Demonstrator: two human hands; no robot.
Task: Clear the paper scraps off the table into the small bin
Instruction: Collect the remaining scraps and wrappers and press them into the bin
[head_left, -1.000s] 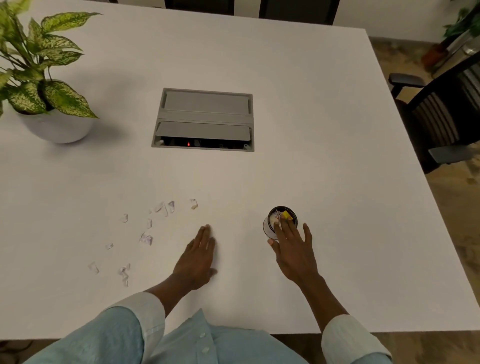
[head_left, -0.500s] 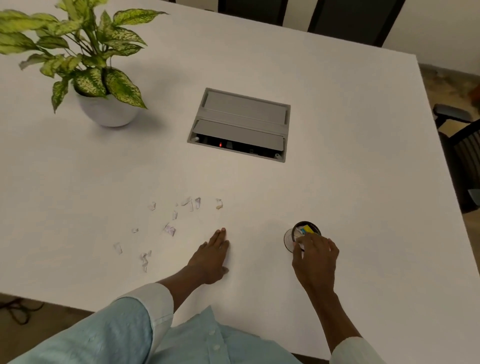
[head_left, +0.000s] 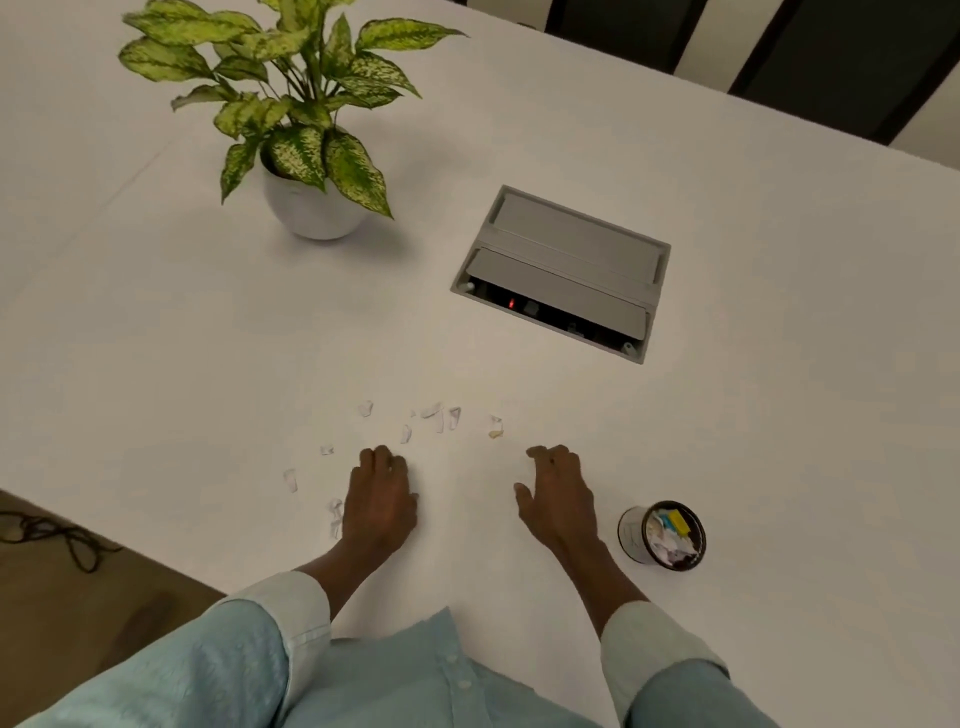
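now, left hand (head_left: 382, 499): low on the flat white table (head_left: 753, 441), fingers bent, tips down among the small white paper scraps (head_left: 454, 417); i cannot tell if a scrap is pinched under the tips.
right hand (head_left: 558, 493): fingers loosely curled, thumb out to the side, nothing seen in it; it is between the scraps and the bin.
paper scraps: about nine pieces in a loose arc on the table, ahead of the left hand and to its left; two lie just beside its outer edge, and one lies near the right fingertips.
small round bin with a black rim and pale wall (head_left: 631, 535): upright near the right hand but apart from it, already holding crumpled paper and a yellow piece (head_left: 677, 519).
step, as i judge: gathering the next scraps, well before the end.
risk one: the scraps look light and thin, so a fast sweep could scatter them or push some over the near left edge.
risk two: the bin looks light and rather full, so a careless right wrist could tip it and spill the paper.
risk three: flat pieces may slip from the fingertips.
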